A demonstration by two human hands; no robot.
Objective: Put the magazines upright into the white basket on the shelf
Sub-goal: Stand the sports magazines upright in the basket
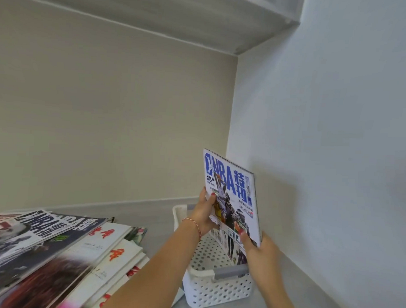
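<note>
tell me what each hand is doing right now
left hand: shut on the NBA magazine, gripping its left edge.
right hand: shut on the same magazine's lower right corner.

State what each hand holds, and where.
Both grip one NBA magazine: left hand on its left edge, right hand at its lower right corner.

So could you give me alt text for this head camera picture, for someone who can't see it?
Two hands, left hand and right hand, hold an NBA magazine upright over a white perforated basket in the corner of a grey shelf. A messy stack of magazines lies flat to the left.
</note>
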